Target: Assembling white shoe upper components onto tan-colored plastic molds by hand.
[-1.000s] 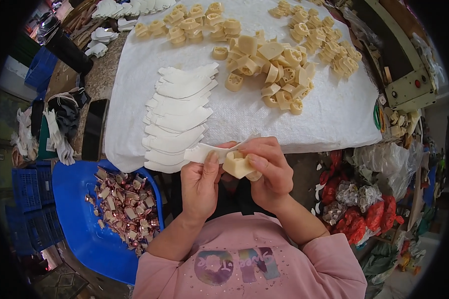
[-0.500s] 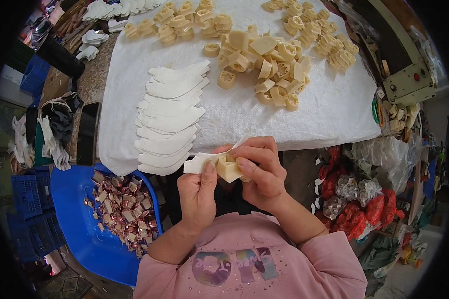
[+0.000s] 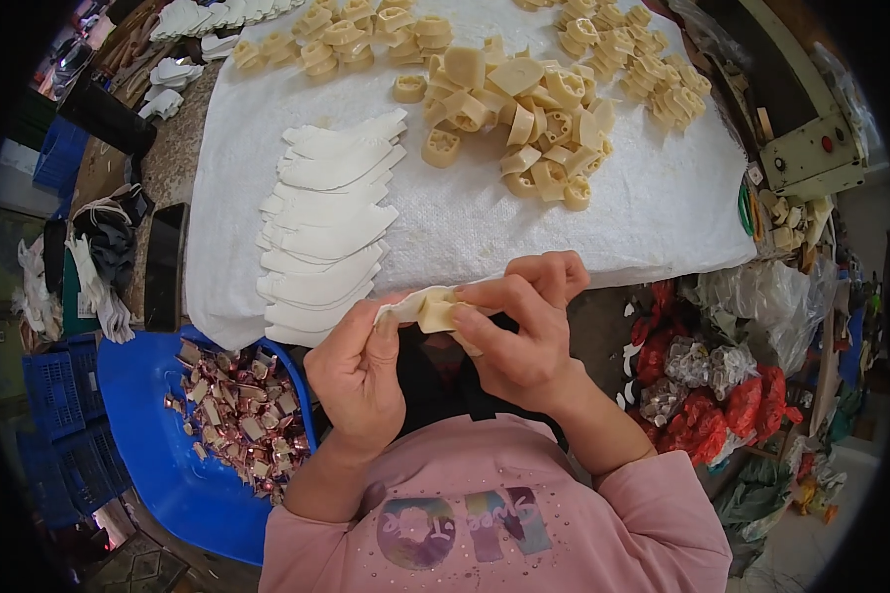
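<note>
Above my lap, just off the table's near edge, a cream plastic shoe heel point(image 3: 436, 314) is held between my hands with a white cut leather-like piece point(image 3: 398, 307) along its far side. My left hand point(image 3: 354, 381) pinches the left end of the white piece between thumb and fingers. My right hand point(image 3: 524, 341) grips the heel, thumb on its near face and fingers at its far side, where the white piece's other end is partly hidden. Overlapping white cut pieces point(image 3: 311, 242) lie in a column on the table. Beyond them is a heap of loose cream heels point(image 3: 519, 124).
A white woven sheet point(image 3: 465, 232) covers the table. At its left lies a dark phone point(image 3: 166, 267). A blue basin point(image 3: 133, 435) below holds many shiny pinkish heels point(image 3: 247, 415). Red and clear plastic bags point(image 3: 702, 420) sit at right, below a beige machine point(image 3: 811, 153).
The white piece's left end no longer sticks out flat; it is drawn taut beside the heel. Both hands have risen slightly, and my left hand has shifted left and turned.
</note>
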